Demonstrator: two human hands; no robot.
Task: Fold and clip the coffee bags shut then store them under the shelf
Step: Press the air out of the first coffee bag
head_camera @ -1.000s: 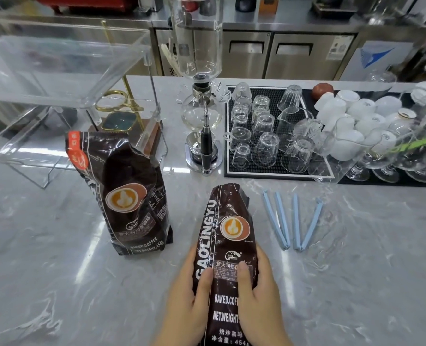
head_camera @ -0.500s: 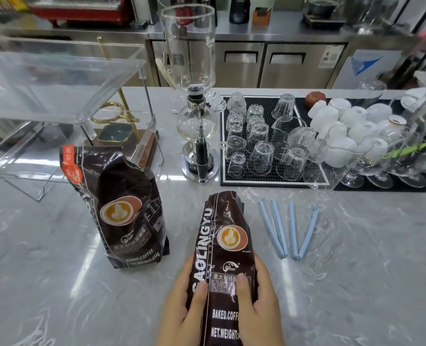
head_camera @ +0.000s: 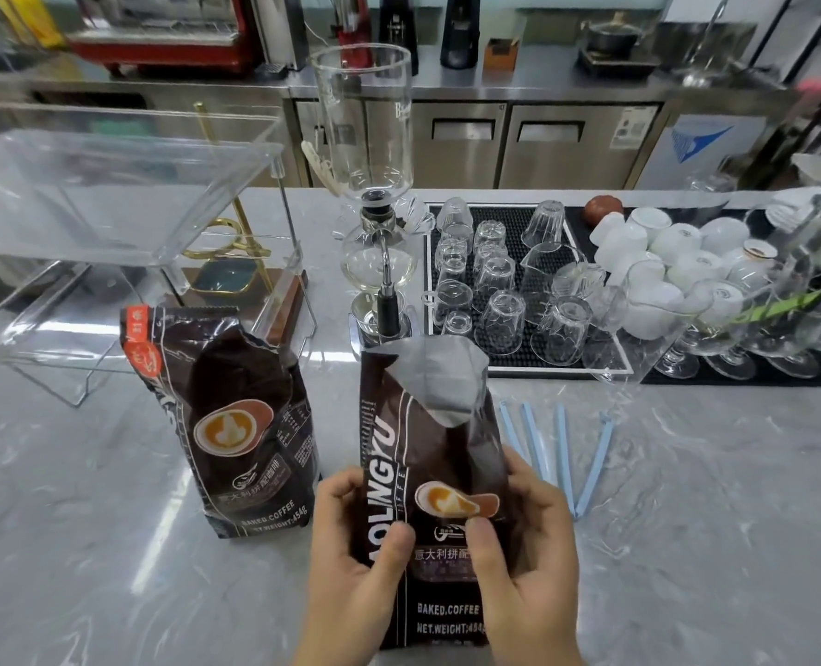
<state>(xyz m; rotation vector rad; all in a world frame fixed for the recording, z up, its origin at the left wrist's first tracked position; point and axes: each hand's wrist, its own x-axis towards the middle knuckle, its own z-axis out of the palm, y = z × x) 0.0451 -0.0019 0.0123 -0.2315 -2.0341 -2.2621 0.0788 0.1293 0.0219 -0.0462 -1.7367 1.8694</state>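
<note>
Holding the near coffee bag [head_camera: 430,478] upright at the near edge of the marble counter [head_camera: 687,545], the left hand [head_camera: 350,555] and right hand [head_camera: 519,555] grip its two sides, fingers curled behind and both thumbs pressed on the printed front panel. A second ago this bag lay flat on the counter under the same two-handed grip; it now stands raised, and its torn mouth gapes open, showing the silver lining. That change suggests the bag has been brought up for folding: the top is not yet flattened or rolled. The second coffee bag [head_camera: 225,420] stands to the left, just beside the first and unmoved, its top likewise unclipped. Four pale blue sealing clips [head_camera: 559,454] lie to the right of the held bag, near the right hand, none yet taken. The clear acrylic shelf [head_camera: 120,204] stands at far left, behind the second bag, with nothing stored under it so far. A siphon coffee maker [head_camera: 374,209] and a black mat of upturned glasses [head_camera: 509,290] occupy the far side. Both bags remain to be folded, clipped and stored.
</note>
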